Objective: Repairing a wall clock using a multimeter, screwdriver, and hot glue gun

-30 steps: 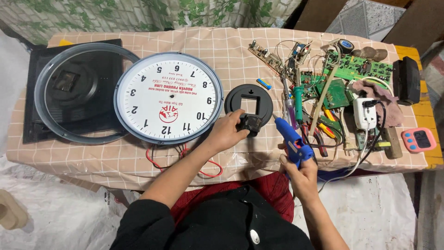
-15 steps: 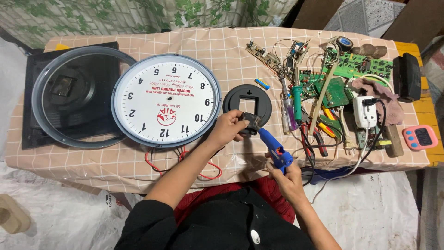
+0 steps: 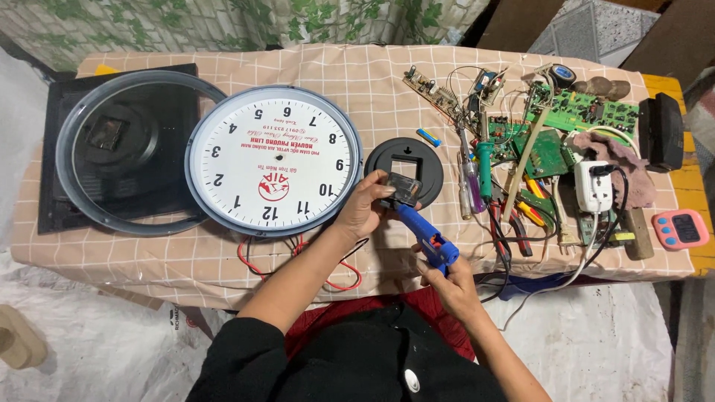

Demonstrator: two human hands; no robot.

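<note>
My left hand [image 3: 363, 211] holds a small black clock movement box [image 3: 401, 189] just above the table's front edge. My right hand [image 3: 450, 283] grips a blue glue gun [image 3: 426, 237], and its nozzle touches the underside of that box. Just behind the box lies a round black plastic ring with a square hole [image 3: 406, 161]. To the left lies a white round clock face [image 3: 272, 160] with a grey rim, numbers upside down to me. Red wires [image 3: 262, 262] hang off the table edge under my left forearm.
A clear round cover [image 3: 134, 152] rests on a black square frame at the far left. Green circuit boards [image 3: 581, 113], screwdrivers [image 3: 474, 173], pliers, a white plug adapter [image 3: 593, 186], a black box [image 3: 661, 132] and a pink timer [image 3: 681, 228] crowd the right side of the checked tablecloth [image 3: 357, 82].
My right hand has brought the glue gun left and up until its nozzle meets the black box. My left hand has lifted the box slightly off the ring and toward me.
</note>
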